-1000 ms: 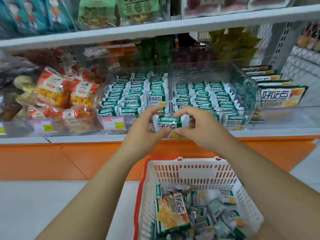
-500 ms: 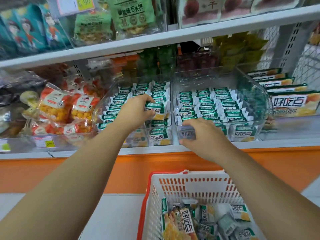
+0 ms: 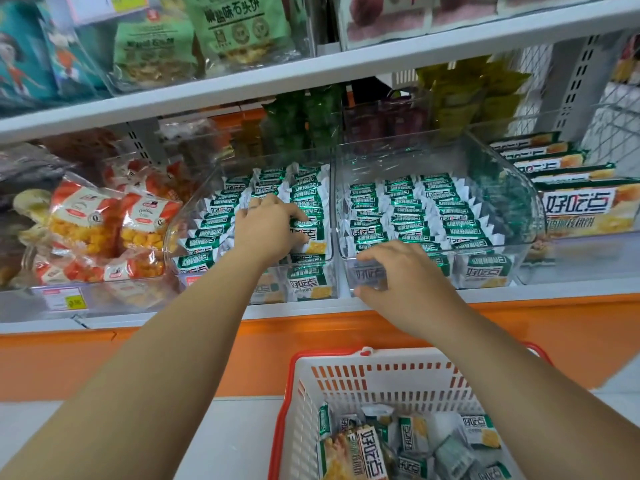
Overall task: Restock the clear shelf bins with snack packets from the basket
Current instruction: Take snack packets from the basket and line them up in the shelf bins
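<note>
Two clear shelf bins stand side by side, the left bin (image 3: 194, 216) and the right bin (image 3: 519, 188), both holding rows of green-and-white snack packets. My left hand (image 3: 266, 226) is inside the left bin and holds a green-and-white packet (image 3: 310, 235) at the front of its right row. My right hand (image 3: 405, 275) grips the front lip of the right bin, fingers curled over its clear wall. The white basket (image 3: 381, 379) with a red rim sits below and holds several loose packets plus one larger pack (image 3: 356, 455).
Orange-and-white snack bags (image 3: 104, 223) fill the bin to the left. Long boxed packs (image 3: 581, 206) lie to the right. An upper shelf (image 3: 311, 77) overhangs the bins. An orange panel (image 3: 104, 358) runs under the shelf edge.
My left hand has carried the packet from in front of the shelf into the left bin and pushed it lower. My right hand let go of it and took hold of the right bin's front.
</note>
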